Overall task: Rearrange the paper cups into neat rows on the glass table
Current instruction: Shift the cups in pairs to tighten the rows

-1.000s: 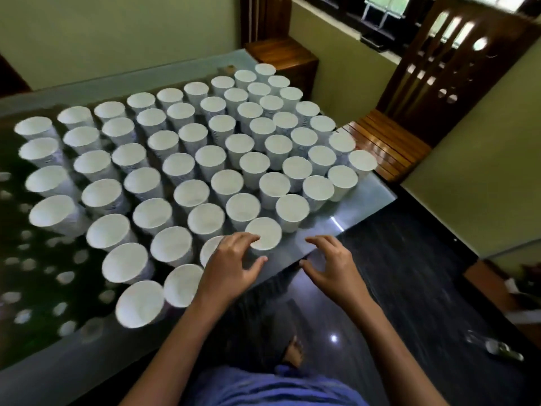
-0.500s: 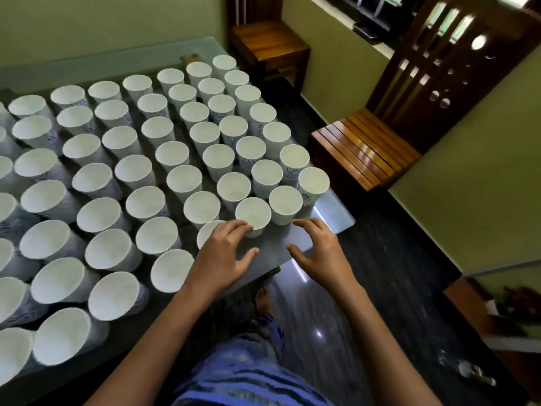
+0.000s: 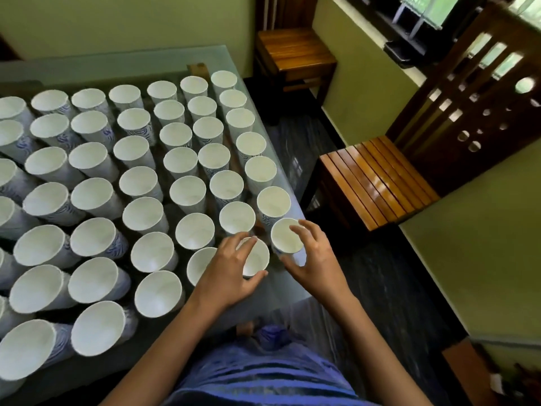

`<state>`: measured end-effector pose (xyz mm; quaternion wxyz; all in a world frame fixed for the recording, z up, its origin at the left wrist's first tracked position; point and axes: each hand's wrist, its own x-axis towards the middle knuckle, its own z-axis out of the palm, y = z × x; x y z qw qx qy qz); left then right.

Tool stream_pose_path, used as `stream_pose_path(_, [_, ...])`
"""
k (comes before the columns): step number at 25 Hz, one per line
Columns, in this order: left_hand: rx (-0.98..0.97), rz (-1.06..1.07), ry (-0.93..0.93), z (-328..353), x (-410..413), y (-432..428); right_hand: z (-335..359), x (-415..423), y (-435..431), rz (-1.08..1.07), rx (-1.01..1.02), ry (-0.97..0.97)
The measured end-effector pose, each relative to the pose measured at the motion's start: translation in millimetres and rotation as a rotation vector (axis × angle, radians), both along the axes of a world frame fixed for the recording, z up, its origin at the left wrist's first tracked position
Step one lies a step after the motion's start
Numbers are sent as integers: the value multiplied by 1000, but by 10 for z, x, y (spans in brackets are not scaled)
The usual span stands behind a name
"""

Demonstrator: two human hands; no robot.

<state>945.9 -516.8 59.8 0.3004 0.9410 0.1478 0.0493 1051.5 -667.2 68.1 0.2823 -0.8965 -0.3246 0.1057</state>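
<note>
The fingers point(image 3: 244, 244) of the left hand point(image 3: 228, 271) curl round the near cup point(image 3: 257, 259). Those of the right hand point(image 3: 316, 259) curl round the corner cup point(image 3: 285, 234). Both stand at the bench point(image 3: 117, 68) corner. Grip lightly. Slide each upright into line with the other cups point(image 3: 194, 231), clear of the edge.

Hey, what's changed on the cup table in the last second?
The right grip moved forward from beside the glass table and took hold of the corner cup. The left grip, earlier laid over the front cups, now curls round the near-edge cup. The other cups kept their rows.
</note>
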Motion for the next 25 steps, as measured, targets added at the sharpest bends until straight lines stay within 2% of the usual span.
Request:
stream_pose_path(6, [-18,235,63,-12,31,-181,-17,399,19,179,-67,64])
stream_pose_path(12, [-41,366,97,-33,44,-283,-42,545,45,297,-75,89])
stream_pose_path(18, [-54,372,89,-37,109,-296,-58,615,-23,381,-100,60])
stream_pose_path(25, [-67,287,88,-40,91,-293,-91,604,-198,424,-131,54])
